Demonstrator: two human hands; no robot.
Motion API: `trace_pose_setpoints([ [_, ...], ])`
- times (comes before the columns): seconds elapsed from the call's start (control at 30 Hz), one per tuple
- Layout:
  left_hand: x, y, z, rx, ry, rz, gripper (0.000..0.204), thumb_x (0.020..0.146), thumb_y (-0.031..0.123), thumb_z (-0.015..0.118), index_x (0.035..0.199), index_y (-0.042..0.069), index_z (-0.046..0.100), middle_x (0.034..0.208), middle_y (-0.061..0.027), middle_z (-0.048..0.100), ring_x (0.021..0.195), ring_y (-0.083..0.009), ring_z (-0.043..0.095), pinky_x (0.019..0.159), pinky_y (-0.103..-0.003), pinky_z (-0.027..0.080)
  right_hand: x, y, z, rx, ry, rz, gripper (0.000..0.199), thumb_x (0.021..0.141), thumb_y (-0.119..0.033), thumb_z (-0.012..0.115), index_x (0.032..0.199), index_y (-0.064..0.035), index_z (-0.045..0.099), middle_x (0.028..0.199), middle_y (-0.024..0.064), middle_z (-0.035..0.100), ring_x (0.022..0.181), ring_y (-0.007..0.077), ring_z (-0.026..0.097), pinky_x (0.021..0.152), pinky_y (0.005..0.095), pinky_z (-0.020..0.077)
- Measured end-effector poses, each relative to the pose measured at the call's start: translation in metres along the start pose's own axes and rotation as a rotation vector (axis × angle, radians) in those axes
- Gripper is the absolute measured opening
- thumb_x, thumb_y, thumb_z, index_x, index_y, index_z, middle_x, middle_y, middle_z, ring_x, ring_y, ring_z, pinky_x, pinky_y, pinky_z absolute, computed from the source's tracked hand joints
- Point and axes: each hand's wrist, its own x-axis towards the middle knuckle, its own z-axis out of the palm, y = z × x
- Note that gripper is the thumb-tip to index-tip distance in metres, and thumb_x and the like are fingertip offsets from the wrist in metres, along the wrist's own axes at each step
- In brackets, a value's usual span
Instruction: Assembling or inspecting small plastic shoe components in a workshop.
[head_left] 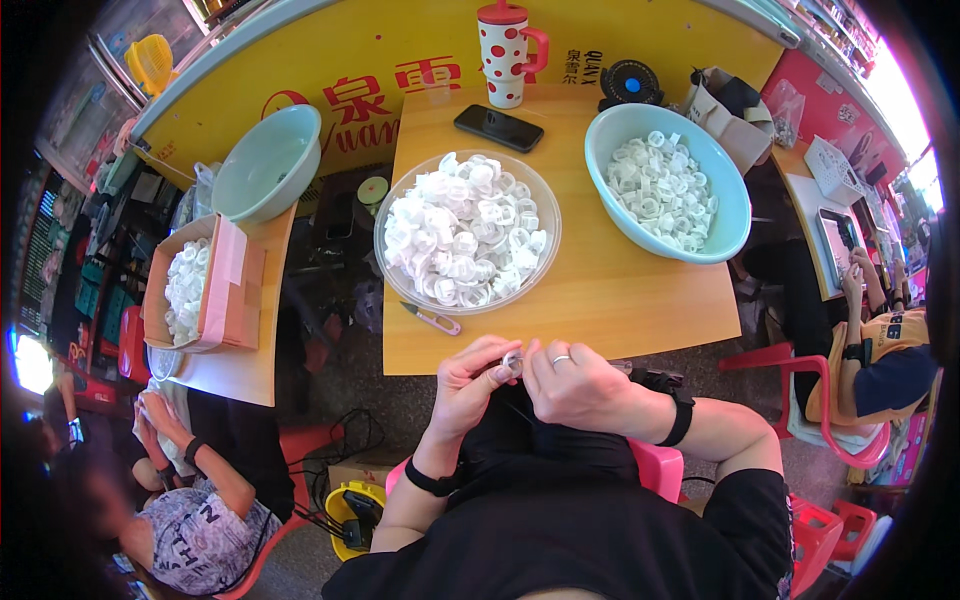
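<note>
Fingers (497, 372) of left hand (465, 385) and right hand (575, 380) pinch one small white ring (513, 361) between them, just off the tabletop (620, 290) edge, clear bowl (467, 232) straight ahead.

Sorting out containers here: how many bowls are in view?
3. A clear bowl heaped with white rings sits mid-table, a light blue bowl with fewer rings at the table's right, and an empty green bowl tilts on the left table. Others may be hidden.
</note>
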Motion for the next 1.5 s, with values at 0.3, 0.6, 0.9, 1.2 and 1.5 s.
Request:
trace_pose_setpoints([
  [0.3, 0.004, 0.007, 0.002, -0.002, -0.025, -0.002, 0.031, 0.086, 0.002, 0.063, 0.116, -0.007, 0.061, 0.105, -0.0117, 0.059, 0.089, -0.0166, 0.059, 0.077, -0.027, 0.049, -0.010, -0.001, -0.001, 0.324, 0.052, 0.351, 0.025, 0.070, -0.016, 0.059, 0.088, 0.0010, 0.066, 0.067, 0.0026, 0.051, 0.062, 0.0151, 0.053, 0.050, 0.0254, 0.0364],
  [0.6, 0.004, 0.006, 0.003, 0.008, -0.056, 0.003, 0.031, 0.086, -0.003, 0.061, 0.116, -0.006, 0.061, 0.103, -0.0108, 0.059, 0.087, -0.0149, 0.059, 0.077, -0.025, 0.049, -0.008, 0.004, -0.002, 0.240, 0.035, 0.219, 0.027, 0.071, -0.018, 0.058, 0.088, 0.0012, 0.067, 0.066, 0.0016, 0.051, 0.063, 0.0132, 0.050, 0.051, 0.0248, 0.0331],
  [0.9, -0.002, 0.000, 0.002, 0.047, -0.030, 0.010, 0.030, 0.086, -0.002, 0.061, 0.116, -0.006, 0.062, 0.103, -0.0111, 0.059, 0.087, -0.0154, 0.059, 0.077, -0.026, 0.049, -0.004, 0.004, -0.001, -0.016, 0.013, -0.013, 0.029, 0.069, -0.018, 0.059, 0.088, 0.0029, 0.068, 0.068, 0.0026, 0.056, 0.061, 0.0128, 0.052, 0.050, 0.0227, 0.0342],
  [1.2, 0.000, -0.003, -0.002, -0.215, 0.033, -0.139, 0.041, 0.091, 0.008, 0.061, 0.129, -0.003, 0.052, 0.106, -0.0153, 0.066, 0.088, -0.0188, 0.064, 0.077, -0.028, 0.050, -0.023, 0.000, 0.016, 1.370, 0.023, 0.837, 0.020, 0.078, 0.004, 0.062, 0.097, 0.0007, 0.066, 0.077, 0.0136, 0.064, 0.068, 0.0250, 0.064, 0.061, 0.0330, 0.0487],
  [1.5, 0.001, -0.006, 0.001, -0.133, 0.030, -0.066, 0.037, 0.088, 0.004, 0.063, 0.124, -0.003, 0.056, 0.105, -0.0127, 0.065, 0.094, -0.0173, 0.063, 0.082, -0.027, 0.050, -0.023, -0.010, 0.012, 1.292, 0.076, 0.801, 0.011, 0.080, -0.005, 0.062, 0.091, -0.0052, 0.064, 0.078, 0.0141, 0.060, 0.068, 0.0320, 0.061, 0.059, 0.0375, 0.0475],
])
